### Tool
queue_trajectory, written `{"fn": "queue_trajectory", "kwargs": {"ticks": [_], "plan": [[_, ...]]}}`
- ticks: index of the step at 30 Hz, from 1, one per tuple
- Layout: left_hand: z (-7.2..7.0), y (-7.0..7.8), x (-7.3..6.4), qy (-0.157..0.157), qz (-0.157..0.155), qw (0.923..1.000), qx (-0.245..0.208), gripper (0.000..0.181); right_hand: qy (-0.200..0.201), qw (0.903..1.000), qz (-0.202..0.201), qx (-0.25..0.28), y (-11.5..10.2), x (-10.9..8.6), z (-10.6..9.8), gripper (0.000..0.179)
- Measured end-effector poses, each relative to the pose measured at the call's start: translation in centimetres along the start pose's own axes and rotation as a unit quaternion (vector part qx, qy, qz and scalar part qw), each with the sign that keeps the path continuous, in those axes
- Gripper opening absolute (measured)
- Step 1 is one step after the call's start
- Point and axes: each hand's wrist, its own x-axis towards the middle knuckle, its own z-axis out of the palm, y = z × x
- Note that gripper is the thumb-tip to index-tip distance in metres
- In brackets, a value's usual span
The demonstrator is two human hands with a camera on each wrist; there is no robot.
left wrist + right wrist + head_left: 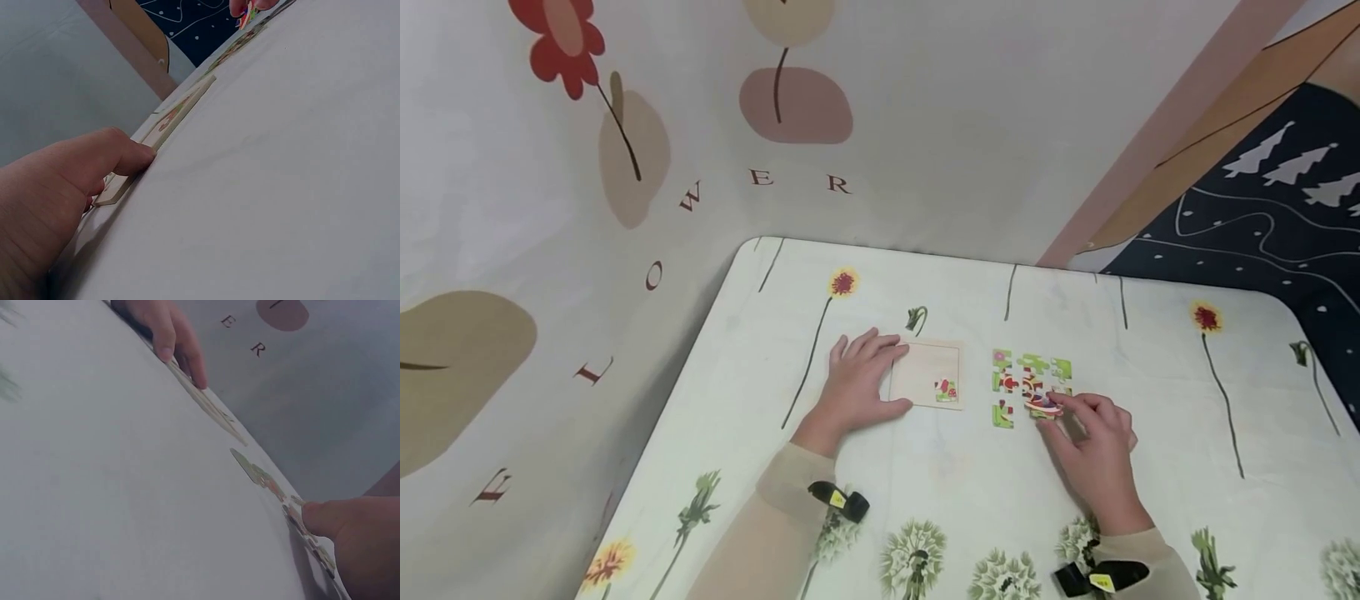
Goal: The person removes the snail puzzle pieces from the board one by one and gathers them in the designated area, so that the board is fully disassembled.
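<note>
A square wooden puzzle board [925, 367] lies flat on the table, one puzzle piece [946, 390] set in its near right corner. My left hand [861, 383] holds the board's left side, thumb at the near edge and fingers at the far edge. In the left wrist view its thumb [134, 157] presses the board's rim. My right hand [1096, 442] pinches a colourful puzzle piece [1042, 406] between thumb and fingers, just over the loose pieces. Several loose green and red puzzle pieces [1002, 382] lie in rough rows right of the board. The right hand partly hides some of them.
The table [947, 475] wears a white cloth printed with flowers. Behind it and on the left hangs a pale curtain [925, 183] with printed letters; a dark patterned cloth [1247, 217] is at the back right. Both wrists carry black straps [838, 500].
</note>
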Motion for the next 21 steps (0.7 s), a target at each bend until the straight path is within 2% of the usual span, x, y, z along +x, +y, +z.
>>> {"fn": "queue_trajectory", "kwargs": {"ticks": [8,21], "plan": [[-0.03,-0.04,0.01,-0.001,0.000,1.0000,-0.002,0.083,-0.031,0.9985,-0.042,0.017,0.27,-0.08,-0.13,0.046],[-0.06,-0.03,0.02,-0.002,-0.003,1.0000,0.002,0.083,-0.057,0.9973,-0.047,0.001,0.33,-0.07,-0.20,0.044]]}}
